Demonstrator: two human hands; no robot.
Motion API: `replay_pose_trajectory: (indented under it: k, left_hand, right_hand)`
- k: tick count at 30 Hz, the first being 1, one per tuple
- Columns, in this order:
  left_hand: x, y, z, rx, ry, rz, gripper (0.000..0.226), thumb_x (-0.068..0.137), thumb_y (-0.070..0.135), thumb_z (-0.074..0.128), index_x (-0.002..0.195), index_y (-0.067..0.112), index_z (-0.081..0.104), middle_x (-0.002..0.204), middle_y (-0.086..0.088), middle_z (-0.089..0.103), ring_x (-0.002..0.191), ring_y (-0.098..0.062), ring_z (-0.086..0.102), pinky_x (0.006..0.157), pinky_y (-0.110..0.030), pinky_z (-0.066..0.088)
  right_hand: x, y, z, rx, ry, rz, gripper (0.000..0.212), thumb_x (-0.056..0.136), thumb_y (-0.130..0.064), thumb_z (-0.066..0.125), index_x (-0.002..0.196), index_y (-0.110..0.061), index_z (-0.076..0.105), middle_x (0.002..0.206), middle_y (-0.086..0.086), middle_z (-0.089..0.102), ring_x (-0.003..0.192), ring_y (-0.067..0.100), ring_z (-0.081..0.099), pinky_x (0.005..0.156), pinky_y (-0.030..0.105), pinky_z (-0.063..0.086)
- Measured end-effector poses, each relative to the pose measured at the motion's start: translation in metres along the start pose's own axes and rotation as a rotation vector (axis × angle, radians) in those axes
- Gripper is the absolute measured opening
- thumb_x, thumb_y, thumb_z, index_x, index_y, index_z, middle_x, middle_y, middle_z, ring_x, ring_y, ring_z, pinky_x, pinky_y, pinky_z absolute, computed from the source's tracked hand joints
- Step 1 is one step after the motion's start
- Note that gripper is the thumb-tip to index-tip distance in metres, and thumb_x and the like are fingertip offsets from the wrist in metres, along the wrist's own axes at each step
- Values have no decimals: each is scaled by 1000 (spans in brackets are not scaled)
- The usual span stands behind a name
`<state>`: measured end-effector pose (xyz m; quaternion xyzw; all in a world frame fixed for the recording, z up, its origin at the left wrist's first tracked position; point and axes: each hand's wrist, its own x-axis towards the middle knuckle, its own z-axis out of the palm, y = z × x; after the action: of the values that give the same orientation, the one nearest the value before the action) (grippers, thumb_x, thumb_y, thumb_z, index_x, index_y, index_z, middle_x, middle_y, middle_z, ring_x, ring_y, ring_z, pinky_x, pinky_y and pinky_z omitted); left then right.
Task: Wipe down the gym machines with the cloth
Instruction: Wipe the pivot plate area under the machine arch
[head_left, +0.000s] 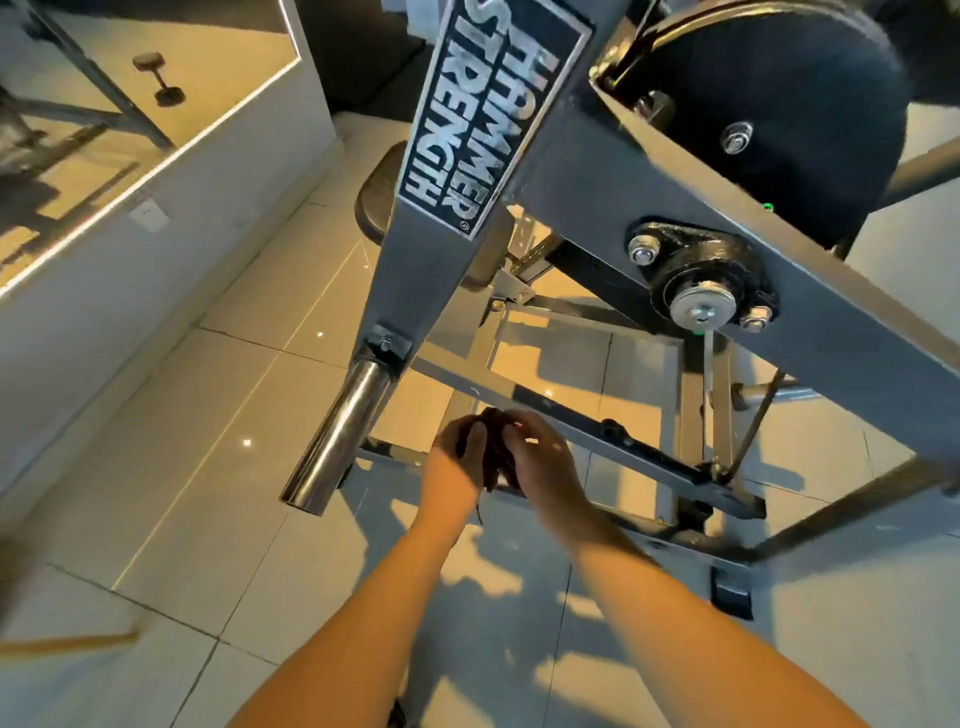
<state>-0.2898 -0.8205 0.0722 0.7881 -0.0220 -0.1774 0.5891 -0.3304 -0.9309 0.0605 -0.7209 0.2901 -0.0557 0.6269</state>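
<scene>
A person's left hand (457, 457) and right hand (540, 462) pinch a dark bunched cloth (496, 452) between curled fingers, held in the air above the tiled floor (218, 441), just below the grey gym machine (587, 182) and beside its chrome peg (340, 436).

Machine frame (426, 275): grey painted metal, matt. Peg (337, 436) at its foot: polished chrome (mirror-bright). Cloth (493, 454): dark, rumpled fabric.

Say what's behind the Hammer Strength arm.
A dark pad shows on either side of the Hammer Strength arm. The arm covers the pad's middle, so its full shape cannot be seen.
</scene>
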Motion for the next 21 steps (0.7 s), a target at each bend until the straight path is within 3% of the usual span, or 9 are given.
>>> replay_pose_trajectory:
  k: [2, 5, 8, 10, 12, 15, 18, 21]
  left_hand:
    - [20, -20, 12, 76, -21, 36, 14, 107, 19, 47, 104, 19, 61, 98, -6, 68, 91, -25, 64, 71, -23, 50]
    - [50, -46, 33, 50, -37, 113, 32, 104, 11, 47, 79, 25, 61, 69, 7, 64, 65, -9, 61, 54, -18, 44]
    - [82, -79, 62, -5, -46, 167, 26, 103, 6, 46, 95, 22, 64, 77, 8, 64, 62, 3, 62, 53, -13, 46]
    - [98, -106, 84, 5, -84, 232, 23, 102, 10, 45, 99, 25, 62, 84, 5, 65, 77, -12, 64, 62, -16, 48]
    - [115, -133, 100, 29, -113, 295, 17, 94, 23, 46, 97, 28, 62, 90, 3, 66, 89, -22, 62, 79, -30, 53]
    - [142, -163, 116, 173, -151, 402, 31, 92, 24, 47, 114, 24, 69, 117, -10, 68, 111, -30, 64, 97, -46, 53]
    - [168, -189, 124, 292, -68, 667, 31, 104, 24, 45, 121, 15, 69, 126, -10, 65, 123, -26, 61, 111, -37, 45]
    - [191, -211, 125, 577, 70, 940, 47, 107, 35, 33, 123, 7, 67, 127, -11, 66, 130, -32, 56, 114, -34, 40]
  right_hand:
    - [22, 24, 0, -63, 82, -29, 24, 100, -38, 56, 116, -27, 70, 116, 4, 66, 104, 16, 63, 82, 27, 57]
    - [53, 62, 1, -20, 72, -126, 17, 98, -40, 58, 104, -34, 72, 101, -7, 72, 94, 10, 68, 86, 36, 59]
    - [81, 102, 9, -20, 45, -293, 24, 95, -38, 56, 116, -35, 68, 108, -5, 74, 103, 17, 69, 96, 49, 55]
    - [98, 133, 6, -22, 78, -434, 33, 94, -29, 58, 126, -25, 64, 118, 0, 71, 112, 18, 65, 103, 47, 51]
    - [113, 159, 0, -5, 132, -522, 38, 91, -37, 66, 126, -22, 65, 121, 0, 69, 114, 15, 64, 99, 39, 54]
    - [132, 184, -16, -93, 301, -542, 31, 98, -35, 56, 126, -24, 62, 126, -6, 62, 114, -1, 56, 99, 24, 49]
    - [159, 203, -37, -195, 595, -513, 32, 104, -12, 51, 133, -20, 61, 129, -2, 59, 116, 1, 50, 95, 1, 32]
    - [180, 216, -36, -357, 542, -455, 36, 105, -10, 49, 139, -16, 58, 133, 5, 58, 125, 17, 51, 96, 10, 33]
